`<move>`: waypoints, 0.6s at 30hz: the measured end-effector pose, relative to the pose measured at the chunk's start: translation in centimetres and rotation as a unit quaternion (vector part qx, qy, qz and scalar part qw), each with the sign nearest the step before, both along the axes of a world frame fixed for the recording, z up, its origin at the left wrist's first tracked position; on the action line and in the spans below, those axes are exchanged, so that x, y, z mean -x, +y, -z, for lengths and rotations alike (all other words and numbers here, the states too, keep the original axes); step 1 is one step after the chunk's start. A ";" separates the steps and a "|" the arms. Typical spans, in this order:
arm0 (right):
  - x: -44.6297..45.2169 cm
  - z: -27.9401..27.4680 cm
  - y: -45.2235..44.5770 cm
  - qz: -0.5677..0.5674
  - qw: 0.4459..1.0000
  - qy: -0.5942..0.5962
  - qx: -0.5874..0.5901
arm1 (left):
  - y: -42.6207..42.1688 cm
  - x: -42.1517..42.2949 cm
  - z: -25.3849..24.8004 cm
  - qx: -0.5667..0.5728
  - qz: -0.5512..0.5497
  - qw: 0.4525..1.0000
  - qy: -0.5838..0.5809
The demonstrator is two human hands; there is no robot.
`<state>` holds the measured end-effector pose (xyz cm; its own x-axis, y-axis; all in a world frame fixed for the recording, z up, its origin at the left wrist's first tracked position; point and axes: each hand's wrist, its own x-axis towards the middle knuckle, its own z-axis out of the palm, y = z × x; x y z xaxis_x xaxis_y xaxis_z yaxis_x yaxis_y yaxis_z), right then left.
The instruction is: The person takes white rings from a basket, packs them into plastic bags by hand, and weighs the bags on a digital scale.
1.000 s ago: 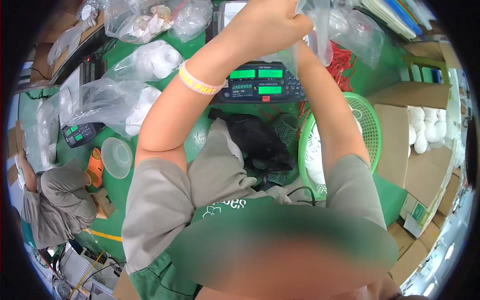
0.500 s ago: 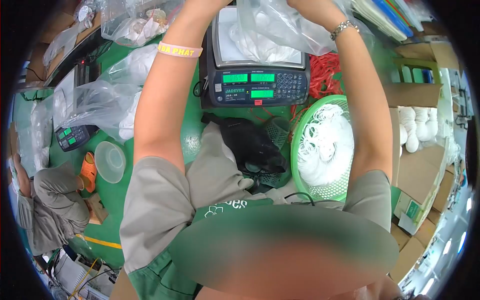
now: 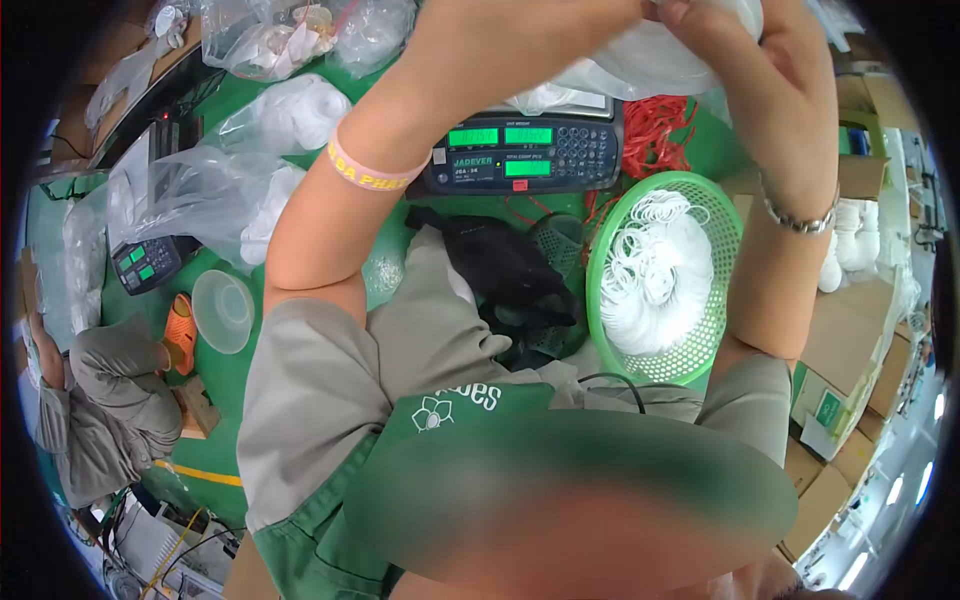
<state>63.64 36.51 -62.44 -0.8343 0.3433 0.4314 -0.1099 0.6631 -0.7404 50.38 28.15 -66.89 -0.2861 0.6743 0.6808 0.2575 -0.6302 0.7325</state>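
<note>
At the top edge, my right hand [image 3: 775, 85] is closed on a clear plastic bag [image 3: 685, 50] that looks whitish inside. My left hand [image 3: 540, 40], smeared by motion and partly cut off by the frame, meets it at the gathered part of the bag, fingers pressed together there. Below them stands a counting scale [image 3: 520, 150] with lit green displays. Some white material [image 3: 545, 97] shows on its pan, mostly hidden by my hands. A green basket [image 3: 735, 260] of white cord loops [image 3: 655, 280] sits right of my lap.
Red plastic strands [image 3: 655, 140] lie beside the scale. Filled clear bags [image 3: 250, 200], a second scale [image 3: 150, 265] and a translucent bowl [image 3: 222, 312] are at left, near another seated person [image 3: 125, 390]. Cardboard boxes [image 3: 845, 320] line the right. A black bag [image 3: 505, 265] lies by my lap.
Both hands have come back toward me and to the right, lifting the plastic bag off the scale. My left forearm now slants across the scale's left side.
</note>
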 end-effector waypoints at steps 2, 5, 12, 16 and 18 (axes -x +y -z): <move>-0.1 -0.7 -0.8 0.016 0.989 -0.028 -0.141 | 0.0 0.1 0.3 -0.039 0.057 0.994 -0.089; -0.4 -1.8 -3.7 0.073 0.973 -0.076 -0.206 | -0.1 0.5 1.0 -0.069 0.100 0.982 -0.147; -0.4 0.7 -1.6 0.065 0.987 0.050 -0.137 | -0.3 3.6 2.0 -0.098 0.037 0.983 -0.149; 0.0 1.5 -1.1 0.017 0.994 0.049 0.098 | -0.1 4.0 1.7 -0.023 0.077 0.989 -0.123; 1.7 4.8 1.3 -0.181 0.907 0.225 0.305 | 0.1 3.6 1.7 0.054 0.053 0.994 -0.080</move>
<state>61.94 37.78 -67.21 -0.7263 0.3715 0.5783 -0.6215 0.0045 -0.7834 46.81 28.20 -68.56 -0.3086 0.7730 0.5543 0.0695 -0.5629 0.8236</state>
